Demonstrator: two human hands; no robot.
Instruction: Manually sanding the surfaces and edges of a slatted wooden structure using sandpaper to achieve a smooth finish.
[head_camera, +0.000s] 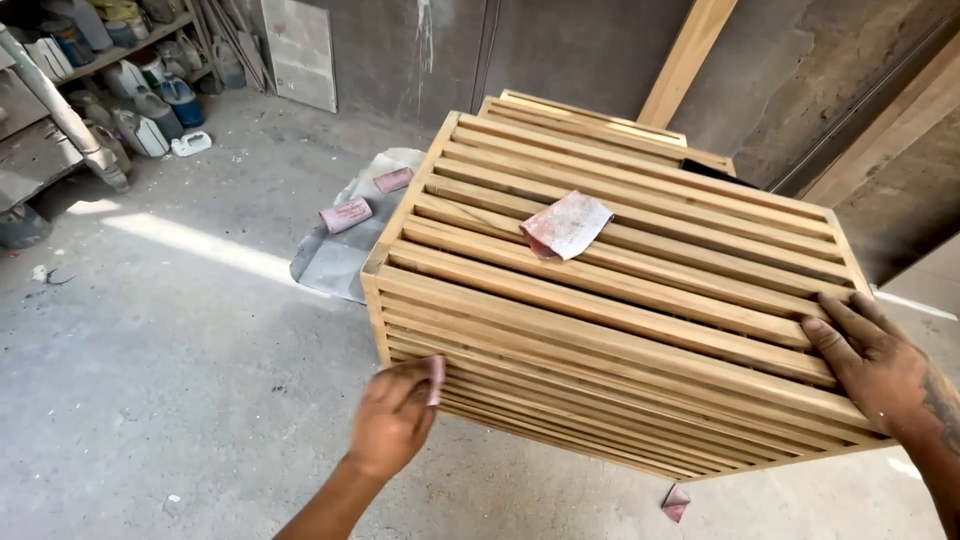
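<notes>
Both hands touch the crate, slats running left-right.

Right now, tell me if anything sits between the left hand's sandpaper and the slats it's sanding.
Nothing visible does. The left hand presses its sandpaper piece straight against the slatted crate's front slats. The spare sandpaper sheet lies on top, clear of it. The right hand rests flat on the crate's right corner.

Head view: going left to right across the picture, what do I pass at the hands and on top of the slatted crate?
Left hand pressing a small sandpaper piece to the slatted wooden crate → folded sandpaper sheet lying on the top slats → right hand flat on the crate's right end.
</notes>
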